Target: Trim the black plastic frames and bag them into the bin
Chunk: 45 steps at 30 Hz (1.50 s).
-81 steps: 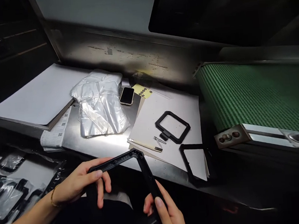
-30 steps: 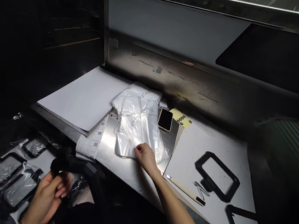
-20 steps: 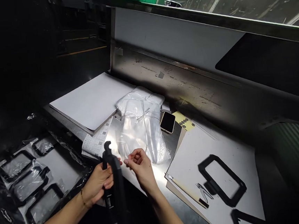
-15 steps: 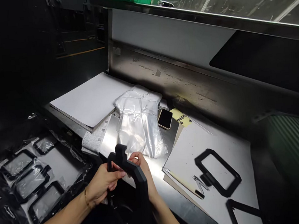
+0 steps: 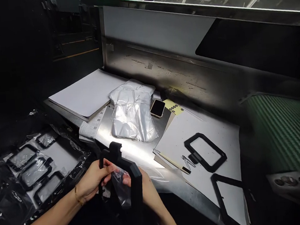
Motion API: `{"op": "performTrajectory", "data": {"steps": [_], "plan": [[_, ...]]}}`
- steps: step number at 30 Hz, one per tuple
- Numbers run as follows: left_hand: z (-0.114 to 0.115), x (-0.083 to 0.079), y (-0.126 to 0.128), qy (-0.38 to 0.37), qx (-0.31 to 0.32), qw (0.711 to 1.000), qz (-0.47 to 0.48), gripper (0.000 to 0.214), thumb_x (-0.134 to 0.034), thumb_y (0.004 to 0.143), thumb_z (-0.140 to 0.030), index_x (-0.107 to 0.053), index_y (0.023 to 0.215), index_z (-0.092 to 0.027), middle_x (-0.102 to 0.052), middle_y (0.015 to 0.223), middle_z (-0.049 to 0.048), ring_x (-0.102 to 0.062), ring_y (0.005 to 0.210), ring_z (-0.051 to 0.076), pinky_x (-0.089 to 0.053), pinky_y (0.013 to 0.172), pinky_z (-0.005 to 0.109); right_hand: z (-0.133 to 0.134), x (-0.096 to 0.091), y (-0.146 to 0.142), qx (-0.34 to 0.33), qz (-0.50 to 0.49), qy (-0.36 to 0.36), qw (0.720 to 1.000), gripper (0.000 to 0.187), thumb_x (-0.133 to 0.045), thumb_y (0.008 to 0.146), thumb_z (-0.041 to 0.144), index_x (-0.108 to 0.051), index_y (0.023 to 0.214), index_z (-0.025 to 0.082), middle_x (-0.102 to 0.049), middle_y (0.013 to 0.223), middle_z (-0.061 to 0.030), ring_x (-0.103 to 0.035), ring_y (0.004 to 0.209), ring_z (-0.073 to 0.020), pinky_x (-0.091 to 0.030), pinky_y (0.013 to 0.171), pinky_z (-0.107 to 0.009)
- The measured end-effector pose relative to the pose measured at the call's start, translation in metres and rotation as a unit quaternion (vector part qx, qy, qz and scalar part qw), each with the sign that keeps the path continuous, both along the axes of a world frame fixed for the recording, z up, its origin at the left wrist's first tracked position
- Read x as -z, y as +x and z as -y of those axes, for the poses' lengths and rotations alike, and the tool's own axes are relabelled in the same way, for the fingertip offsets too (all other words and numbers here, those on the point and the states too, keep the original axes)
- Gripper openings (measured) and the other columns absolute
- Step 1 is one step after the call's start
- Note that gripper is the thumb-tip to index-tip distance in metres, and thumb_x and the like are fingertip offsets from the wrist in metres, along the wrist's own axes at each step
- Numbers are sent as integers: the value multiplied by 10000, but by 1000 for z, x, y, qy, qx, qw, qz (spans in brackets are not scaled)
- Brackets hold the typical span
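Note:
A black plastic frame (image 5: 135, 183) with a hook-like tab on its top stands upright close before me. My left hand (image 5: 91, 182) is closed at its left side, thumb and fingers pinching a small clear plastic bag (image 5: 121, 188) that hangs in the frame's opening. Around the right side of the frame curls my right hand (image 5: 147, 191), partly hidden behind it. Its fingertips show through the opening, against the bag. The frame's lower part is lost in shadow.
Left, a black-lined box holds several bagged frames (image 5: 34, 173). On the metal bench lie white sheets (image 5: 85, 93), a stack of clear bags (image 5: 132, 110), a phone (image 5: 157, 108), a pen-like tool (image 5: 172, 161), nippers (image 5: 188, 162) and loose black frames (image 5: 206, 152). A green ribbed surface (image 5: 280, 132) stands right.
My right hand has gone from the frame's top edge down to its right side, fingertips now inside the opening. The clear bag shows more there. The view has shifted rightward and down.

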<state>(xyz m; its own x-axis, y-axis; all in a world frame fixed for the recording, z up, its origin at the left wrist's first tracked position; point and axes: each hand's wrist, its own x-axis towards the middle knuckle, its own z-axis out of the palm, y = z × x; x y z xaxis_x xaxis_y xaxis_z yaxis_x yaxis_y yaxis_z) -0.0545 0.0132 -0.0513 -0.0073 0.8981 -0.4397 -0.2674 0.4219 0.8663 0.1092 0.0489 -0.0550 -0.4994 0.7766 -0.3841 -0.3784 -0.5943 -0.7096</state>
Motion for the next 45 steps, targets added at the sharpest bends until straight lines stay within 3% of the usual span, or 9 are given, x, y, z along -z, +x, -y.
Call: {"op": "performTrajectory", "data": {"steps": [6,11,13,19,21,25,31,39,45], "plan": [[-3,10,-6,-23,25,999,30,167,-496,810,-239,-495,684,-129,-394,518,-95,-290,358,10,-233,321,139,3,15,41,96,-65,-37,993,201,-528,794,298,-492,677,139,-451,565,74,-424,455,-37,-375,444,-181],[3,5,-27,-46,76,996,25,276,-641,690,-248,-550,942,-181,-458,598,-69,-287,405,7,-193,344,128,2,22,59,108,-71,-27,991,229,-475,833,285,-454,660,136,-328,510,101,-244,355,-3,-212,316,-134],[9,-1,-35,-53,92,994,24,495,-688,625,-308,-521,1086,-241,-453,587,-62,-334,444,36,-229,360,138,-2,23,58,95,-53,-9,994,208,-460,842,302,-472,722,133,-380,551,89,-253,359,2,-209,309,-130],[9,-3,-25,-91,159,983,5,549,-571,748,-298,-351,1250,-328,-470,630,-60,-364,429,46,-334,366,164,-19,16,34,-54,58,98,992,200,-465,840,309,-514,778,125,-441,577,74,-320,379,-8,-267,340,-142],[0,5,-12,-88,181,980,-4,559,-584,749,-233,-333,1246,-283,-441,587,-86,-346,398,31,-327,345,145,-19,4,24,-130,103,159,973,185,-511,809,293,-569,754,127,-481,578,56,-395,437,-32,-316,404,-170],[-4,18,-4,-89,185,978,-43,124,-521,798,-228,-546,857,-121,-494,619,-57,-420,428,27,-352,354,143,-6,-22,20,-241,187,296,905,120,-565,755,242,-675,731,202,-577,631,10,-492,586,-113,-352,551,-255],[33,10,-49,-117,94,985,-87,136,-494,813,-260,-514,784,-128,-461,608,-65,-415,439,31,-369,384,158,32,0,38,-180,307,409,840,169,-522,763,190,-635,882,228,-582,764,-57,-488,698,-194,-358,677,-361],[65,11,-108,-122,29,988,-86,98,-562,763,-204,-527,823,-134,-496,649,-52,-504,575,80,-442,506,219,108,47,-33,-245,250,421,837,72,-520,750,227,-582,716,213,-596,647,-23,-554,611,-157,-422,557,-258],[86,42,-140,-210,-13,967,-144,273,-422,838,-368,-545,797,-127,-558,654,-26,-544,561,90,-465,545,259,86,53,-92,-306,248,348,850,76,-537,745,214,-590,695,194,-573,612,25,-540,605,-107,-416,571,-209]]}}
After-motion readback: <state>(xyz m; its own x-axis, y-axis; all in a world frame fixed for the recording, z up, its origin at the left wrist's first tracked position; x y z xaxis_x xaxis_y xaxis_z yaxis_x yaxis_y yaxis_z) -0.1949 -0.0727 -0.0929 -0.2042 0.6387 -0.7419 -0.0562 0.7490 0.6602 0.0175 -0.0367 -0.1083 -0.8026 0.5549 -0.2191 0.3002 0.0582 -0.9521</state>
